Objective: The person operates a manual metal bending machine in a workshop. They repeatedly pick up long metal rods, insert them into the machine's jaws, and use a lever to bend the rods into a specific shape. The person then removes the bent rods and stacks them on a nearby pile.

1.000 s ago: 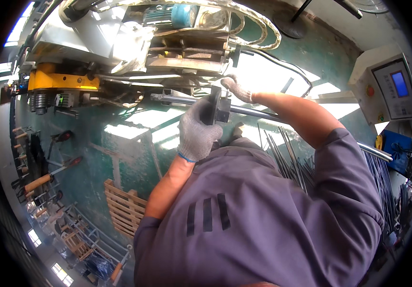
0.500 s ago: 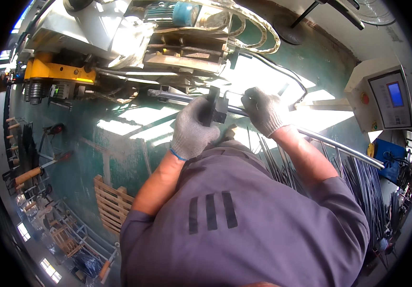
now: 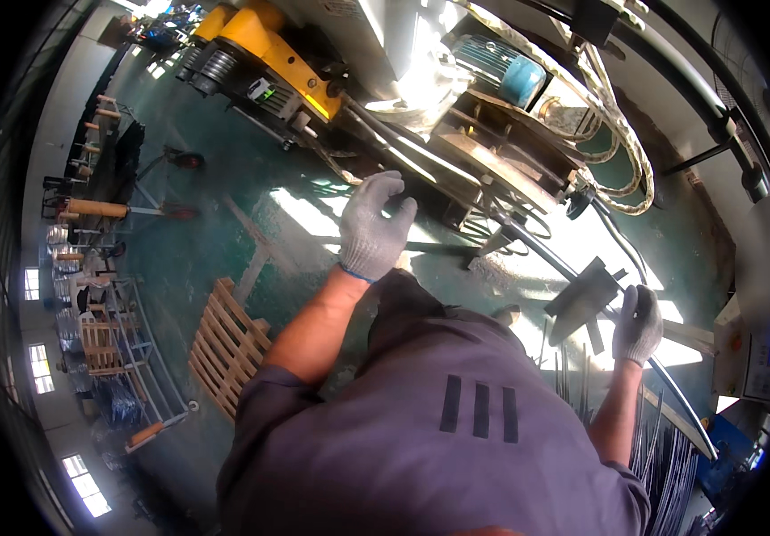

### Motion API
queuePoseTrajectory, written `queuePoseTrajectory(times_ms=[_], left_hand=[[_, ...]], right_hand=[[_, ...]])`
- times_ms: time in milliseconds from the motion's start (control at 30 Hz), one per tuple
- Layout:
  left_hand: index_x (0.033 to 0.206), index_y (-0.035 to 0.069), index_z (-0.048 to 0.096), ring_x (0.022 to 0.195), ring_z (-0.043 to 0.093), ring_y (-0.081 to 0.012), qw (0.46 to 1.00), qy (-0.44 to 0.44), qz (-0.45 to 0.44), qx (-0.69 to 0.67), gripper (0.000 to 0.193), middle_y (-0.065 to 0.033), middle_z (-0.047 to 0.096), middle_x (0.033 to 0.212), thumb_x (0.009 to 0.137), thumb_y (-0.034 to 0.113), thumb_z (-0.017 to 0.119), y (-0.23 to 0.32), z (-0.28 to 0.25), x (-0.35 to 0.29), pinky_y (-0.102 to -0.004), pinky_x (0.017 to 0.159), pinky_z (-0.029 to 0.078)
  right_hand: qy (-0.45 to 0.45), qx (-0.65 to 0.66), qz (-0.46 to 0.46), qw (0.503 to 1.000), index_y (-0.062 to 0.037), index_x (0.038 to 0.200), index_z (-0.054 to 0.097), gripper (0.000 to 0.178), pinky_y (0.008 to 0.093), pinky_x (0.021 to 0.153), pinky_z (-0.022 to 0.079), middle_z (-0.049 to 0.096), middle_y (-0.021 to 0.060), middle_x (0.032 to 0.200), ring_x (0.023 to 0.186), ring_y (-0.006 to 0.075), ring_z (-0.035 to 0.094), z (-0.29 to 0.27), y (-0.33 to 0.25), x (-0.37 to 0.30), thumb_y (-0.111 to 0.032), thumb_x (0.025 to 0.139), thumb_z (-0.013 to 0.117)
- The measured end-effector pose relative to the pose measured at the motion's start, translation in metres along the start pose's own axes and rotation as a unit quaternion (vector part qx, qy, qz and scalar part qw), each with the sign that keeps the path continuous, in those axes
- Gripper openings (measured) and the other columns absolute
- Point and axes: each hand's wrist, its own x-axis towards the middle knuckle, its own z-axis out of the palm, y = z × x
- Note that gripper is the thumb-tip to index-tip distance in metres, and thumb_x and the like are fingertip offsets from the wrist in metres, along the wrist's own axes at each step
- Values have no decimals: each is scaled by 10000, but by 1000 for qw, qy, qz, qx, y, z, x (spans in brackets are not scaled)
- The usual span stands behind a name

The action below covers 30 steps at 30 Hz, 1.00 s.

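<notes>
2 gloved hands are before us, set well apart. our left hand (image 3: pixel 376 228) is open, thumb and fingers curved around a gap, with nothing in it; it is clear of the metal bar (image 3: pixel 541 250). our right hand (image 3: pixel 639 326) overlaps that bar with its fingers curled, but we cannot tell whether it grips it or only rests against it.

the bar slants from the machine bed (image 3: pixel 496 170) down to the lower right, and the dark plate-like block (image 3: pixel 583 302) sits across it, just left of our right hand. whether the block is fixed or loose on the bar, we cannot tell.

we judge the bar stiff, long and fairly heavy, apt to swing if held at 1 end, and its smooth surface may slip under knit gloves. we would hold it at 2 spots, 1 either side of the block. the block looks rigid, probably dense and not fragile; its broad faces suit a full-hand hold, keeping fingers off the edges.
</notes>
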Motion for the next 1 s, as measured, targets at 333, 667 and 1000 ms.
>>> queuePoseTrajectory(times_ms=[333, 667, 1000], left_hand=[[1269, 78, 750, 1279, 633, -413, 948, 15, 167, 271, 402, -181, 698, 1394, 869, 88, 792, -203, -194, 204, -510, 1108, 524], [1191, 77, 779, 1169, 652, -389, 950, -126, 177, 223, 339, -154, 726, 1213, 853, 105, 782, -227, -204, 261, -476, 1050, 548], [1287, -24, 727, 993, 675, -110, 915, -283, -140, -253, 335, -73, 743, 1103, 979, 73, 814, -166, -196, 176, -281, 914, 585]], right_hand=[[464, 202, 197, 839, 55, 1314, 750, 406, 342, 1064, 590, 808, 152, 1261, 1143, 240, 767, -29, -78, -108, -288, 1099, 720], [348, 369, 10, 862, 58, 1248, 726, 212, 336, 919, 629, 777, 136, 1120, 1008, 210, 752, 44, -277, -103, -89, 1118, 646], [-281, 624, 79, 725, 10, 1277, 734, 304, 286, 802, 599, 773, 60, 1036, 898, 117, 719, 188, -525, -66, -193, 1053, 774]])
